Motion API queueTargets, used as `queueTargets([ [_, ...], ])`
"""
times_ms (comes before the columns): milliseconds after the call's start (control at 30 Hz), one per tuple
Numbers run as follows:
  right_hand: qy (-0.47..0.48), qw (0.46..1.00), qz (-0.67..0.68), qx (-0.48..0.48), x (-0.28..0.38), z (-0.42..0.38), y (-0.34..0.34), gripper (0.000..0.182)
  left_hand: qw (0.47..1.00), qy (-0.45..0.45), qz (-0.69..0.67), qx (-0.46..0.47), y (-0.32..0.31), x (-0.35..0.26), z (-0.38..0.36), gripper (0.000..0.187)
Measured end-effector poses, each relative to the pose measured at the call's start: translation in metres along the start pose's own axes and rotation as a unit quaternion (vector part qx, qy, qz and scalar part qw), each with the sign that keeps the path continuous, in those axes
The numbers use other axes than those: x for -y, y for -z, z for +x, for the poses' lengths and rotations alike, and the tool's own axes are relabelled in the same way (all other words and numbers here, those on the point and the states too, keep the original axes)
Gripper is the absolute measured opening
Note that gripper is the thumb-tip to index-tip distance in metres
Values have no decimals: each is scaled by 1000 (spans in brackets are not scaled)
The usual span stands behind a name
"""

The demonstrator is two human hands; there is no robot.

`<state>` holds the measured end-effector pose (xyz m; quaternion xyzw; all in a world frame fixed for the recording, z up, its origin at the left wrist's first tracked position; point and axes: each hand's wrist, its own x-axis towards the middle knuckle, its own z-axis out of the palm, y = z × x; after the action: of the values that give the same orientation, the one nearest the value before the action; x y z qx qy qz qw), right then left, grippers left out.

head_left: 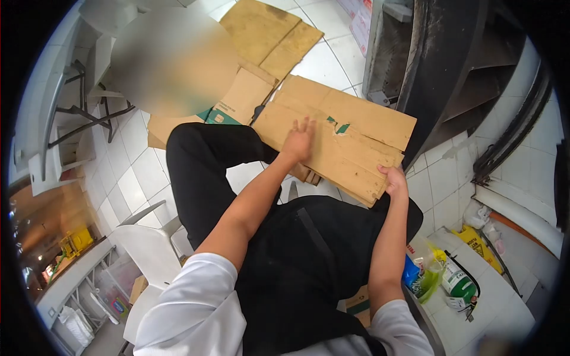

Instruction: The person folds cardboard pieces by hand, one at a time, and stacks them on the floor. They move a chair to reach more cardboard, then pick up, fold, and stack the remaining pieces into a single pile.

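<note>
A flattened cardboard box (356, 115) lies tilted across my knees, with a torn patch showing green near its middle. My left hand (300, 141) rests on its upper face, fingers stretched out and slightly smeared by motion. At the near right corner, my right hand (395, 180) grips the edge, thumb on top and the other fingers hidden underneath. Just beyond, more flattened cardboard with a green printed band (228, 113) lies on the floor by my left knee. A larger brown cardboard sheet (267, 29) is spread farther away on the white tiles.
A dark metal rack (439, 65) stands close on the right. White plastic chairs (142, 243) are at my left. A green-and-white cylinder (460, 282), plastic bags (424, 273) and a yellow wet-floor sign (478, 246) sit at the lower right. A blurred patch hides the upper left.
</note>
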<state>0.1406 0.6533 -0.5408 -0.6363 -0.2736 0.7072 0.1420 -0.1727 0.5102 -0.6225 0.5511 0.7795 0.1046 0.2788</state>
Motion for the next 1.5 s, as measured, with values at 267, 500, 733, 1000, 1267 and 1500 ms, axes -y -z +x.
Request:
queueTargets([
  [267,6,990,-112,-80,-15,-1,-26,33,966,76,9,246,-82,-56,24,93],
  [500,72,861,-485,-137,-19,23,-105,29,956,24,48,290,-154,-20,50,86],
  [733,45,797,-596,-85,-46,52,-182,23,922,72,55,377,-132,-32,61,86],
  [1000,100,796,-597,-7,-28,15,-253,22,982,-21,-57,176,-196,47,26,76],
  [1267,126,738,-662,-4,-51,19,-321,44,633,287,-666,271,47,72,76,74],
  [1500,191,723,-664,15,-36,9,-343,49,955,196,-193,115,77,92,88,54],
])
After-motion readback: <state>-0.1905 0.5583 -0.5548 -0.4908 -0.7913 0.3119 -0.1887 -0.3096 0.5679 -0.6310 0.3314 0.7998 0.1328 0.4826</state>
